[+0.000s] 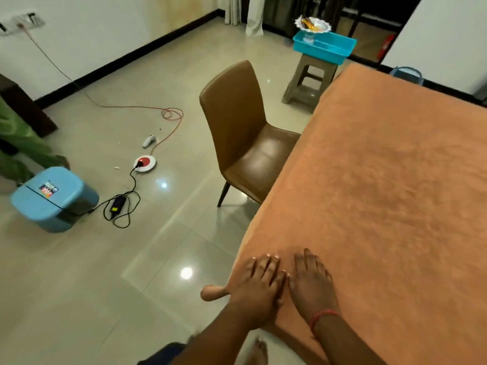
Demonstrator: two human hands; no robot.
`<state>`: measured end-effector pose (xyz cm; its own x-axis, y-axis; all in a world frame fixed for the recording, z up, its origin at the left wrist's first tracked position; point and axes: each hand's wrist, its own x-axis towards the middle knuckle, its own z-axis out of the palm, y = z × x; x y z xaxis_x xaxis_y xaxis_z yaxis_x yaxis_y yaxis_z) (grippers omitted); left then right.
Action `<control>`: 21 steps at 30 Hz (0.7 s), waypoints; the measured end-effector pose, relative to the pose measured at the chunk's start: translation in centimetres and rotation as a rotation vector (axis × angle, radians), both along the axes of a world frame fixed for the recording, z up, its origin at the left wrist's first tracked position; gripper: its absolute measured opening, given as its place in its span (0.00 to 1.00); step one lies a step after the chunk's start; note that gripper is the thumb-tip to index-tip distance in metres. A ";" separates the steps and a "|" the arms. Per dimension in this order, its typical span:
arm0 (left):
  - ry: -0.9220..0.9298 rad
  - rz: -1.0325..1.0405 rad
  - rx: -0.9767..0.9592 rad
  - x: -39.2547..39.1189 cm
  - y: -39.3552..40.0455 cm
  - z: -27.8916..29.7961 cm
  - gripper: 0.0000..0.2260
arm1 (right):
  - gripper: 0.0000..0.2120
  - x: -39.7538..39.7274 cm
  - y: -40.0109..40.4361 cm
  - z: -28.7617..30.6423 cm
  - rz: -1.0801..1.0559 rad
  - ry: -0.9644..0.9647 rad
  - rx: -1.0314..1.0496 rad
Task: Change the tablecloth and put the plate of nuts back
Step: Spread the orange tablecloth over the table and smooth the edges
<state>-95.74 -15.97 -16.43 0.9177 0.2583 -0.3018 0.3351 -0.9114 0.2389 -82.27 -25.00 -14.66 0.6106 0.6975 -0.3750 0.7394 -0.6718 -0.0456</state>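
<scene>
Item: orange tablecloth point(382, 180). Location: spread over the table, draping past the near left corner. Nap looks even across the top; I see faint ripples near the left edge.

Item: left hand point(259, 283). Fingers straight and apart, palm flat on the cloth at the corner, holding nothing.

Item: right hand point(311, 283). Fingers straight, flat on the cloth just beside the left, a red thread at the wrist. Grasping nothing.

Item: plate of nuts point(312, 23). A white scalloped dish standing in a turquoise tray point(326, 48) on a grey plastic stool point(308, 80), well apart from my hands, beyond the brown chair point(242, 133). Its contents are too small to confirm as nuts.

Step in hand, as I judge it: smoothing the fresh cloth. To do it well I press lightly and sweep both palms outward from the corner toward the edges, so creases run off rather than bunch, then check the overhang hangs level before I fetch the plate. The chair sits tucked under the left edge; I avoid dragging cloth against it.
</scene>
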 end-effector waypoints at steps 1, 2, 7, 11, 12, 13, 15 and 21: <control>-0.012 -0.024 0.004 0.0 0.5 0.0 0.29 | 0.29 -0.3 0.7 -0.1 -0.003 -0.001 -0.003; -0.027 -0.046 0.004 0.0 0.9 -0.1 0.29 | 0.28 -0.6 1.2 -0.2 -0.010 -0.003 -0.009; -0.064 -0.155 -0.028 -0.4 2.9 -1.6 0.31 | 0.27 -2.3 2.8 -0.7 -0.116 -0.017 -0.060; -0.074 -0.217 -0.058 -0.5 4.1 -2.5 0.31 | 0.27 -3.9 3.4 -1.0 -0.209 -0.027 -0.130; -0.089 -0.226 -0.075 -0.6 4.4 -2.6 0.31 | 0.28 -4.3 3.6 -1.2 -0.232 -0.029 -0.150; -0.108 -0.236 -0.082 -0.8 4.6 -2.8 0.31 | 0.29 -4.8 3.7 -1.3 -0.263 -0.031 -0.162; -0.134 -0.235 -0.077 -1.1 5.0 -3.0 0.31 | 0.28 -5.3 3.9 -1.4 -0.318 -0.027 -0.170; -0.156 -0.276 -0.083 -1.5 6.1 -3.2 0.32 | 0.28 -5.7 4.7 -1.7 -0.372 -0.005 -0.158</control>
